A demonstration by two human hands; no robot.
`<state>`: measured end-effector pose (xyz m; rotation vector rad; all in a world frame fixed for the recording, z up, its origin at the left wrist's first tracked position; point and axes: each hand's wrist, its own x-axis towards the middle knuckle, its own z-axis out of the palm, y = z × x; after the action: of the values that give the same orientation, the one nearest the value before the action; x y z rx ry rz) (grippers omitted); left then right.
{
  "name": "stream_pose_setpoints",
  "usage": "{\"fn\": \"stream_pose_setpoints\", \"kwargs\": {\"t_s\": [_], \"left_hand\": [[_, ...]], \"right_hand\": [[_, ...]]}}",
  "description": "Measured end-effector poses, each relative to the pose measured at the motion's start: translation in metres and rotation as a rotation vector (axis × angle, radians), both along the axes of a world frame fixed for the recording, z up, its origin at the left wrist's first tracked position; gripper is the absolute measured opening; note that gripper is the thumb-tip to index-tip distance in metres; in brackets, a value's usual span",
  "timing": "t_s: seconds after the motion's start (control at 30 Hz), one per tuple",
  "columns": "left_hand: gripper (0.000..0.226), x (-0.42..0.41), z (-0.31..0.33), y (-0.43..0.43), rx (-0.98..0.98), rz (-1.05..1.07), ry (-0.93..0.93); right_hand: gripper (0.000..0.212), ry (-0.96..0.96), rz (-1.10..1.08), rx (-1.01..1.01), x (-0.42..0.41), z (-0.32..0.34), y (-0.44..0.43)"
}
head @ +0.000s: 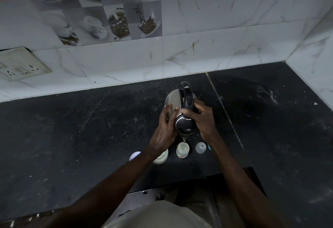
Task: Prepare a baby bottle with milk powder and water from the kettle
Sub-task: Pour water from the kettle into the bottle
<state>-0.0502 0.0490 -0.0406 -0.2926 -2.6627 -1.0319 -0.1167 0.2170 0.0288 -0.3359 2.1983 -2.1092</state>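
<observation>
A steel kettle [173,101] with a black lid and handle is tipped toward me, spout down. My right hand [201,117] grips its black handle. My left hand [164,128] presses flat against the steel side. A thin stream of water falls from the spout into the open baby bottle [182,150], which stands upright on the black counter [90,128] just below. A clear bottle cap [200,147] sits to the right of the bottle. A second pale container [161,158] stands to its left, partly hidden by my left wrist.
A round white lid [134,155] lies left of the containers, near my left forearm. A small teal item [209,147] peeks out beside my right wrist. The marble-tiled wall runs behind, with a socket plate [19,65] at the left. The counter's front edge is close to my body.
</observation>
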Motion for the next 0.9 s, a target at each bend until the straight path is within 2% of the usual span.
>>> {"fn": "stream_pose_setpoints", "kwargs": {"t_s": [0.9], "left_hand": [[0.112, 0.0009, 0.0026, -0.0023, 0.013, -0.005, 0.019]], "right_hand": [[0.032, 0.011, 0.005, 0.006, -0.0012, 0.0026, -0.002]]}}
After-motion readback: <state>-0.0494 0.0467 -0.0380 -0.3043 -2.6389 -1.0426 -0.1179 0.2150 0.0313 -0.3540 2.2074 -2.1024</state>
